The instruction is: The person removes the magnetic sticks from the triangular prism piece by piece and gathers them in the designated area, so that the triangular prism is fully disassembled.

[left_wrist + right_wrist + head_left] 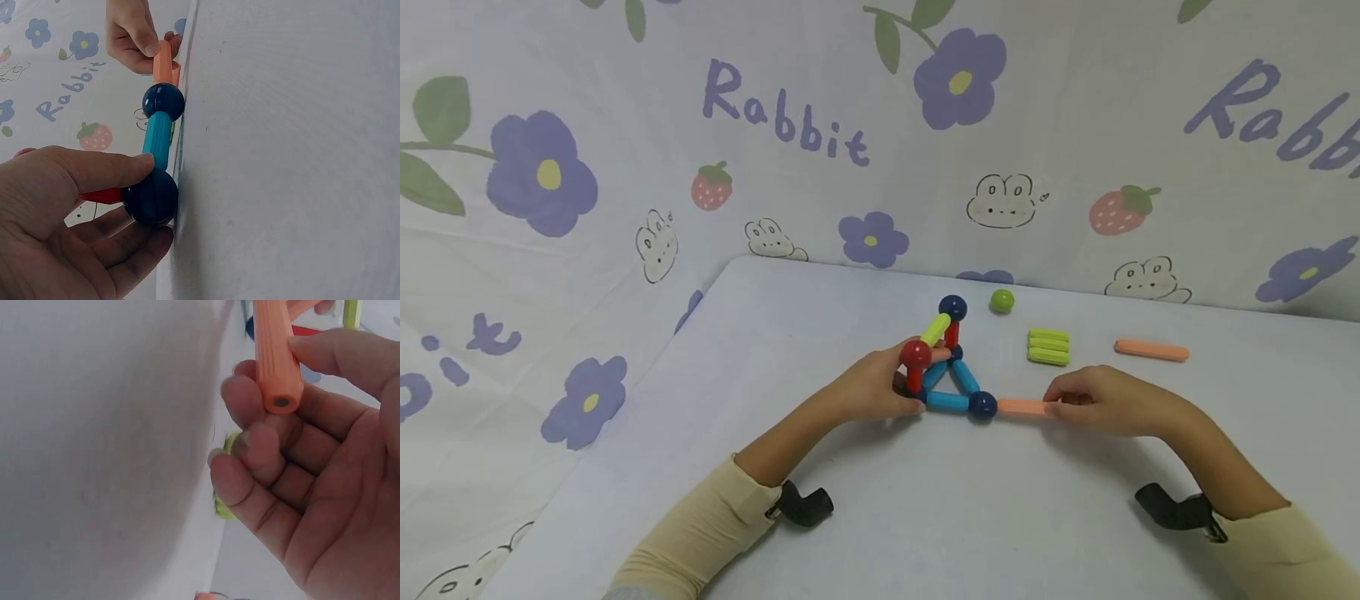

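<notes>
A small frame of magnetic sticks and balls stands on the white table. Its base has blue sticks joined at dark blue balls; red sticks rise to a red ball and another dark blue ball, bridged by a yellow-green stick. My left hand grips the near-left corner, thumb and fingers around its dark blue ball. Between thumb and fingers, my right hand pinches an orange magnetic stick, whose far end meets the base's right-hand ball.
Behind the frame lies a loose green ball. Several yellow-green sticks lie side by side beyond my right hand, and a loose orange stick is farther right. A patterned cloth hangs along the table's back edge.
</notes>
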